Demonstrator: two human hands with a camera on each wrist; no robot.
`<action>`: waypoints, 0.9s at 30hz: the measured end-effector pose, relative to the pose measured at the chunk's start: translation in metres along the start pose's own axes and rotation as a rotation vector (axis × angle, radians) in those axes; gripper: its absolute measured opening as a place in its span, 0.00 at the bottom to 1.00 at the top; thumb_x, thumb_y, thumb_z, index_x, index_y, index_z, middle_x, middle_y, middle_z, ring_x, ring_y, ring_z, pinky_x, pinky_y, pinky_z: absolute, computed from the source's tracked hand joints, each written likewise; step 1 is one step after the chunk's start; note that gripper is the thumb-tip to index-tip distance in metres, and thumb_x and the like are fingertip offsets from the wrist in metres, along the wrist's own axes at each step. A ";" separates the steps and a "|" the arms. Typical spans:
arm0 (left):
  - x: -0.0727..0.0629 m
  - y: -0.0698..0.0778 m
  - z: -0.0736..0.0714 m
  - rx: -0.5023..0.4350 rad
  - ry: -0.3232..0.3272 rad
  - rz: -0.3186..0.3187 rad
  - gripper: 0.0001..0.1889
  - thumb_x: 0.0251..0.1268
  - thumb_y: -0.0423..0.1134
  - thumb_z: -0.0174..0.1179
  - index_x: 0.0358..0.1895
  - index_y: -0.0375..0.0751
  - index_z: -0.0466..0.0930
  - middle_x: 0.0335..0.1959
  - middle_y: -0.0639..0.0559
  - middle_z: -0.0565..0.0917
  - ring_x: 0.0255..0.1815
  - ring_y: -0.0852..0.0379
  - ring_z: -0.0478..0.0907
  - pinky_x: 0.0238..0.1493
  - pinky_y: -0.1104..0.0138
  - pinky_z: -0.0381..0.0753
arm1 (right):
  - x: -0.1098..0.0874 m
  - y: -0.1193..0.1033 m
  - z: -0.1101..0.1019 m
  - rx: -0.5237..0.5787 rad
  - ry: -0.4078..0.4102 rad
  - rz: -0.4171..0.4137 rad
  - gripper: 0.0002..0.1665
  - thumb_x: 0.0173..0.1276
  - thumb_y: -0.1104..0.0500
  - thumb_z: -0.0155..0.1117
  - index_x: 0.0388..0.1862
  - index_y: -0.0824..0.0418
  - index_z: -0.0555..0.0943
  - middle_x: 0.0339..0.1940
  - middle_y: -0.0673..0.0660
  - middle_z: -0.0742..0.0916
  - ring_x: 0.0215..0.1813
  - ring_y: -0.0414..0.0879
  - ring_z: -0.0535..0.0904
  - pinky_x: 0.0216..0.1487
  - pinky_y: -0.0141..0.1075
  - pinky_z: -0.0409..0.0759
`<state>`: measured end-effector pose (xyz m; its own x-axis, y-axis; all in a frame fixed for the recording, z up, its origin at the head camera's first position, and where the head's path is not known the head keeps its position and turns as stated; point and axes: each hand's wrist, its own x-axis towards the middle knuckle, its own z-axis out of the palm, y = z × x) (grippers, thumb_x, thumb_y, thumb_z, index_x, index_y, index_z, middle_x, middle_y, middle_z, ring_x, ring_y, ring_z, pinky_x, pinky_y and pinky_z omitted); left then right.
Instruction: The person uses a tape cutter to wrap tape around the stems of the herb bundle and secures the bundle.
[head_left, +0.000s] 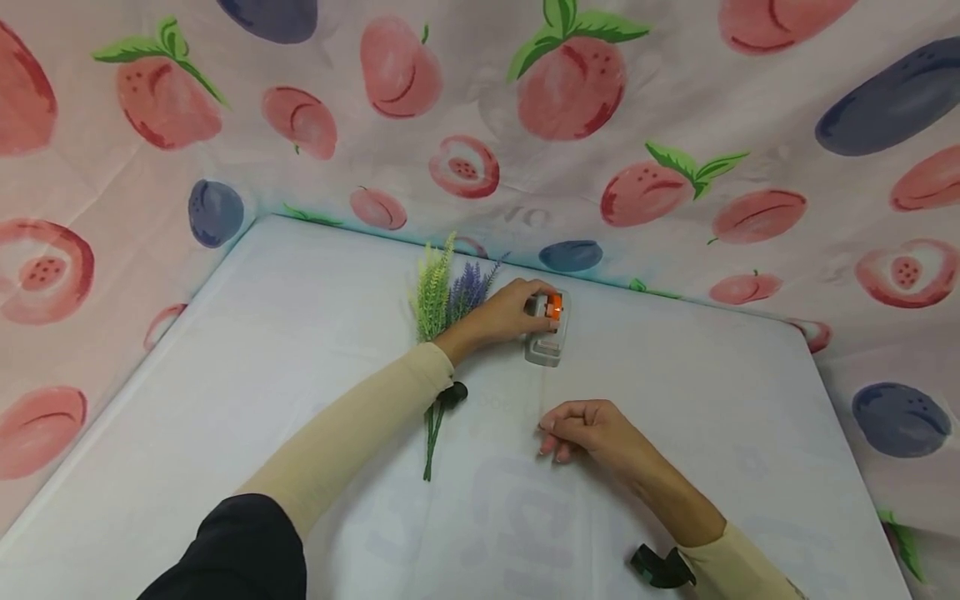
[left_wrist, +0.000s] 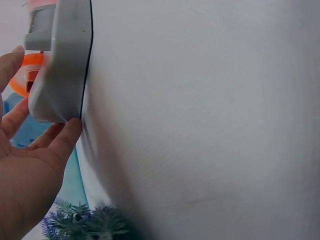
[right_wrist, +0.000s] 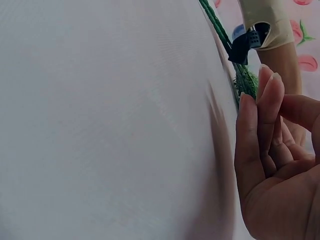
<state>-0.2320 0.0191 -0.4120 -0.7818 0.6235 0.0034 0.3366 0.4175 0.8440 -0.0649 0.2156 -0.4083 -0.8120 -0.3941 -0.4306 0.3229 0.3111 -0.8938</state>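
A grey tape dispenser with an orange tape roll core sits near the back of the table. My left hand grips it from the left, thumb and fingers around the orange part. In the left wrist view, fingertips touch the grey side of the dispenser. Closer to me, my right hand hovers over the table, fingers loosely curled and holding nothing, as the right wrist view also shows. Under the left forearm lie yellow-green flower sprigs and purple sprigs; the arm hides part of them.
The white-covered table meets a fruit-print cloth at its back and sides. Green stems of the sprigs point towards me. Each wrist wears a small black camera, the right one at the lower edge.
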 end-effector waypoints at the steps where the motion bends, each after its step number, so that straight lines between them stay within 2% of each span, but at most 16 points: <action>1: -0.001 0.000 -0.001 0.003 -0.003 0.001 0.31 0.71 0.47 0.66 0.73 0.45 0.70 0.68 0.46 0.72 0.66 0.52 0.71 0.65 0.59 0.73 | 0.000 0.000 0.000 0.006 -0.006 0.001 0.18 0.74 0.57 0.65 0.49 0.74 0.83 0.33 0.57 0.90 0.31 0.40 0.83 0.40 0.34 0.85; 6: -0.009 0.005 -0.014 0.002 -0.011 -0.021 0.33 0.73 0.51 0.63 0.75 0.44 0.66 0.74 0.46 0.69 0.73 0.47 0.68 0.69 0.56 0.71 | 0.002 0.002 0.001 0.023 -0.030 0.006 0.20 0.74 0.56 0.65 0.49 0.75 0.82 0.33 0.57 0.90 0.31 0.40 0.83 0.40 0.33 0.85; 10: -0.021 0.007 -0.031 0.008 -0.008 -0.037 0.37 0.72 0.55 0.61 0.78 0.43 0.63 0.76 0.47 0.66 0.74 0.45 0.67 0.70 0.55 0.71 | 0.002 0.003 0.001 0.014 -0.038 0.009 0.20 0.75 0.56 0.65 0.48 0.75 0.81 0.32 0.57 0.90 0.30 0.39 0.82 0.40 0.33 0.85; 16: -0.047 0.009 -0.051 0.057 0.014 0.002 0.30 0.74 0.51 0.61 0.72 0.41 0.70 0.71 0.47 0.73 0.70 0.45 0.72 0.68 0.57 0.74 | 0.003 0.004 0.000 -0.013 -0.049 0.012 0.19 0.76 0.56 0.63 0.48 0.74 0.81 0.32 0.57 0.89 0.31 0.41 0.82 0.40 0.33 0.85; 21: -0.069 0.011 -0.059 0.107 0.026 0.015 0.26 0.74 0.48 0.61 0.69 0.39 0.74 0.67 0.46 0.76 0.66 0.47 0.76 0.66 0.55 0.75 | 0.002 0.005 0.000 -0.023 -0.049 0.013 0.19 0.77 0.56 0.62 0.47 0.74 0.81 0.32 0.58 0.90 0.31 0.41 0.83 0.40 0.33 0.85; 27: -0.089 0.010 -0.064 0.171 0.019 0.050 0.24 0.74 0.44 0.62 0.66 0.34 0.76 0.63 0.42 0.78 0.64 0.43 0.77 0.63 0.55 0.77 | 0.002 0.002 0.001 -0.024 -0.059 0.007 0.18 0.77 0.58 0.61 0.48 0.75 0.80 0.33 0.59 0.89 0.32 0.41 0.83 0.41 0.33 0.85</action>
<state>-0.1921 -0.0744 -0.3696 -0.7714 0.6340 0.0548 0.4585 0.4939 0.7388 -0.0650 0.2146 -0.4108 -0.7796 -0.4418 -0.4439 0.3162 0.3342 -0.8879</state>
